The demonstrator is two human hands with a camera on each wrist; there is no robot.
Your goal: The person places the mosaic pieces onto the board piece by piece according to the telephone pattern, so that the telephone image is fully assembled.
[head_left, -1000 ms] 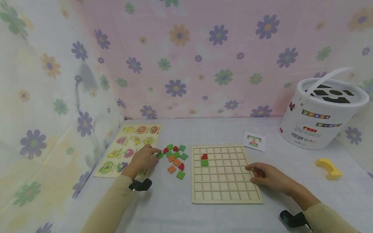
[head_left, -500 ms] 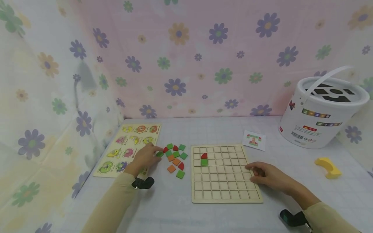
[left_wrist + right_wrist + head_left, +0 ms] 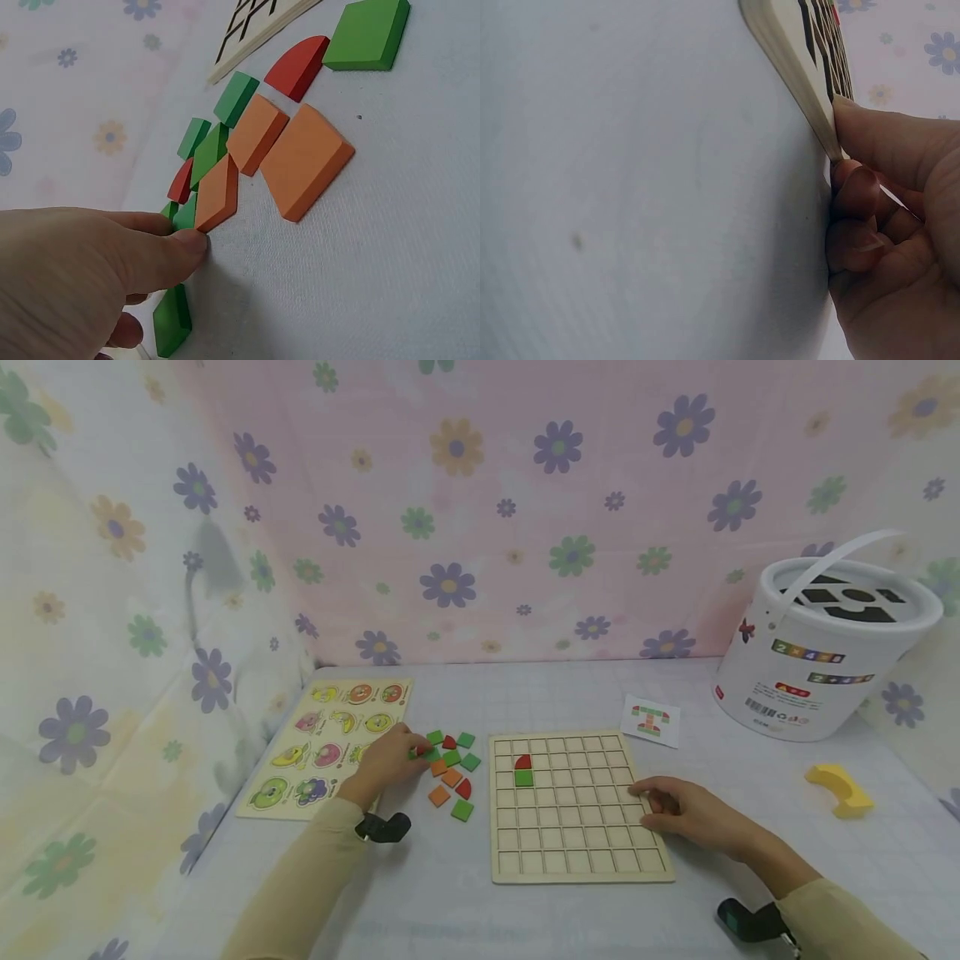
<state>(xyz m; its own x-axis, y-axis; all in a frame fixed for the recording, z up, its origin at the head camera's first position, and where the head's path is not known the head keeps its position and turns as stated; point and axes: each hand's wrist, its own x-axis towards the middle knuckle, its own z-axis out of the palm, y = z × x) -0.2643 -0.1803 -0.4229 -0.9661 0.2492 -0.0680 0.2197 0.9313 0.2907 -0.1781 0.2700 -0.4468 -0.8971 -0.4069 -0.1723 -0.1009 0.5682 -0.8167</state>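
My left hand (image 3: 384, 764) reaches into a loose group of small wooden tiles. Its thumb and index finger pinch a red quarter-circle tile (image 3: 422, 751), mostly covered by the fingers. In the left wrist view the thumb lies against an orange square tile (image 3: 217, 193), and a green square tile (image 3: 172, 321) is beneath the hand. My right hand (image 3: 693, 814) grips the right edge of the wooden grid board (image 3: 577, 862), thumb on top and curled fingers at the side and below. On that board, a red quarter-circle (image 3: 523, 762) sits directly above a green square (image 3: 523, 778).
A fruit puzzle board (image 3: 296, 739) lies at the left, partly under the left arm. Behind the grid board's right corner is a pattern card (image 3: 650, 721). A white bucket (image 3: 817, 668) with a handle stands at the back right, with a yellow arch block (image 3: 842, 792) in front.
My left hand has shifted right, from the leftmost green tile to the red quarter-circle tile beside it, and its fingers have closed there. The right hand keeps its hold on the board.
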